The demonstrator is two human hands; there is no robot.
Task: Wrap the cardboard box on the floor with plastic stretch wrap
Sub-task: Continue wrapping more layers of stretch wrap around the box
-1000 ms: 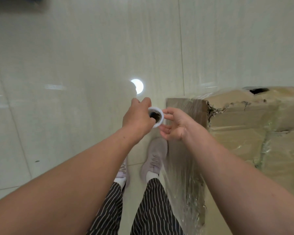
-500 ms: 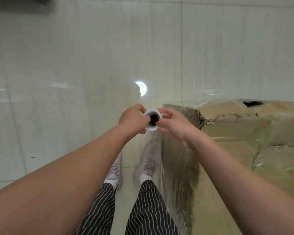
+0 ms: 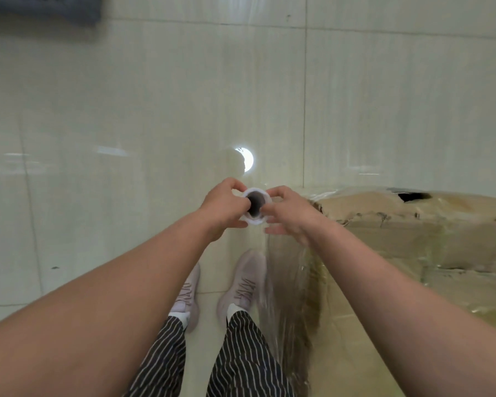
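Stretch wrap roll, clear film on a white core (image 3: 254,207), is standing upright in the air at the corner of the torn brown cardboard box (image 3: 413,239). Your left hand (image 3: 222,210) and right hand (image 3: 291,217) are pinching its rim. It is probably feeling light and clingy, so you are best gripping the stiff core.

A worn brown cardboard box (image 3: 413,233), its top torn and holed, already has clear film over its sides. The white roll of stretch wrap (image 3: 255,221) stands upright at the box's near corner, held between the left hand (image 3: 224,207) and right hand (image 3: 289,216). A sheet of film (image 3: 287,296) runs from it down the box.
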